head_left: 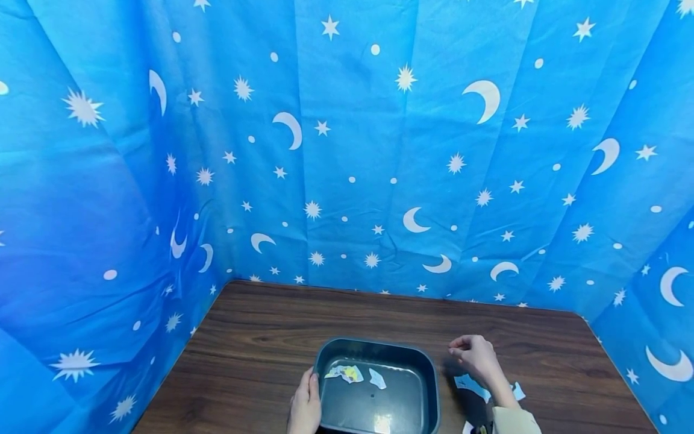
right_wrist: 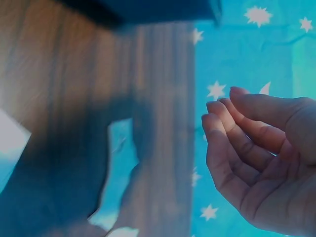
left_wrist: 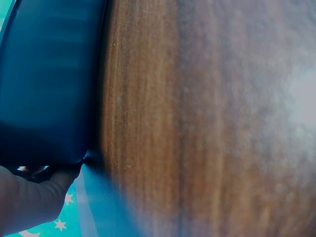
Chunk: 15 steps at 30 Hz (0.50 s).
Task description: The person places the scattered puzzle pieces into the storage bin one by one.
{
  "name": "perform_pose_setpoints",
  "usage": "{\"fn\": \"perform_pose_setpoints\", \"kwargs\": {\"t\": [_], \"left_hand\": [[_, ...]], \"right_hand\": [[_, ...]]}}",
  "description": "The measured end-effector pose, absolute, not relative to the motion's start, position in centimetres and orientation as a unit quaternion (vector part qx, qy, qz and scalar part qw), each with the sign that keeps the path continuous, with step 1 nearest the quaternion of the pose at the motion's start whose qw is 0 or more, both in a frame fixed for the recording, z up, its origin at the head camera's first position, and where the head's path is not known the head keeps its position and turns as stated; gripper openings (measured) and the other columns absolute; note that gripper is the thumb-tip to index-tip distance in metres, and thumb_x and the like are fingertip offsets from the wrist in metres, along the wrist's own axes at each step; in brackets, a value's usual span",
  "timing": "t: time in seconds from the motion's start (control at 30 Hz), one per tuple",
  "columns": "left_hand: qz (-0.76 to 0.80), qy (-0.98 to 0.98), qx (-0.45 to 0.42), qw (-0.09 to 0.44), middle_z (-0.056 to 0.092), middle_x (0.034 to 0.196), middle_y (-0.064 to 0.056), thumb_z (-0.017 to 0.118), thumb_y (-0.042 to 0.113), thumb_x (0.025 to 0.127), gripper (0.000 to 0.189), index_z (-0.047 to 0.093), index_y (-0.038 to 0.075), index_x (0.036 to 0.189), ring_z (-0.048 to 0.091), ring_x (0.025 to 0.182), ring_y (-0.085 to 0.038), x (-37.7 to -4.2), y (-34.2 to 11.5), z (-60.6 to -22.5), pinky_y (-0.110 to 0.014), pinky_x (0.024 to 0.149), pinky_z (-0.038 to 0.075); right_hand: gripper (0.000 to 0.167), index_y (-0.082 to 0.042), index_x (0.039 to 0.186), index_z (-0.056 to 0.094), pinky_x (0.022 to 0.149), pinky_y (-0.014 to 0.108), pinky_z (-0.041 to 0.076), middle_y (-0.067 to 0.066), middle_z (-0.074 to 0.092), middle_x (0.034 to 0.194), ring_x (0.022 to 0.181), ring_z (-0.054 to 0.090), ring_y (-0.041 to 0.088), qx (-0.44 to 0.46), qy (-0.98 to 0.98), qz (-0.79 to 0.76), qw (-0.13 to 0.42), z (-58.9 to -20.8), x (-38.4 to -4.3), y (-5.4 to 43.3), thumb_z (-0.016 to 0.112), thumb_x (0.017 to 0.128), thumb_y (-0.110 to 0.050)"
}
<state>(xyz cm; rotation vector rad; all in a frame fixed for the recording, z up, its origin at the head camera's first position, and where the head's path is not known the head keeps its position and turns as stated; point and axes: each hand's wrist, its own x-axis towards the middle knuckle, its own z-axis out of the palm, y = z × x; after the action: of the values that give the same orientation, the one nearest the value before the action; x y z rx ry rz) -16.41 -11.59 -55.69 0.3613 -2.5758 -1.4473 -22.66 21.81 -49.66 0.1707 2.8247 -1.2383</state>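
A dark grey rectangular tray (head_left: 374, 346) stands on the table, with my left hand (head_left: 305, 405) holding its left side. In the left wrist view the thumb presses the tray's outer wall (left_wrist: 49, 84); the other fingertips are mostly hidden. Inside the tray lie a jagged paper piece with yellow print (head_left: 347, 374) and a smaller pale blue paper piece (head_left: 377, 379). Right of the tray, my right hand (head_left: 477, 355) hovers over the table with loosely bent fingers and nothing between them. Below it is a light blue ragged paper piece (head_left: 472, 386), also seen blurred in the right wrist view.
Another pale blue scrap (head_left: 517, 392) lies right of my right wrist. At the bottom edge are a white scrap (head_left: 467, 427) and a partly hidden dark object (head_left: 480, 430). The brown wooden table (head_left: 282, 313) meets a blue star-and-moon curtain (head_left: 347, 199) at the back and sides.
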Motion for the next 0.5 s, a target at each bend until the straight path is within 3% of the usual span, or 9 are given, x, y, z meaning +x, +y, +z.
{"fn": "perform_pose_setpoints", "kwargs": {"t": [0.23, 0.5], "left_hand": [[-0.484, -0.863, 0.124, 0.083, 0.057, 0.117, -0.026, 0.038, 0.017, 0.100, 0.032, 0.053, 0.000, 0.121, 0.051, 0.110, -0.046, -16.4, -11.6, -55.7, -0.057, 0.087, 0.040], [-0.485, -0.862, 0.129, 0.079, 0.057, 0.118, -0.026, 0.037, 0.019, 0.100, 0.033, 0.053, 0.000, 0.122, 0.050, 0.110, -0.046, -16.5, -11.5, -55.6, -0.057, 0.088, 0.040]], "right_hand": [[0.005, -0.001, 0.081, 0.067, 0.065, 0.043, 0.046, 0.003, 0.064, 0.073, 0.068, 0.058, 0.020, 0.082, 0.946, -0.314, 0.024, -51.5, -21.9, 23.4, 0.069, 0.078, -0.003], [0.023, -0.003, 0.079, 0.064, 0.064, 0.044, 0.046, 0.003, 0.061, 0.072, 0.070, 0.058, 0.023, 0.066, 0.969, -0.236, 0.018, -53.1, -21.0, 24.0, 0.081, 0.065, -0.011]]}}
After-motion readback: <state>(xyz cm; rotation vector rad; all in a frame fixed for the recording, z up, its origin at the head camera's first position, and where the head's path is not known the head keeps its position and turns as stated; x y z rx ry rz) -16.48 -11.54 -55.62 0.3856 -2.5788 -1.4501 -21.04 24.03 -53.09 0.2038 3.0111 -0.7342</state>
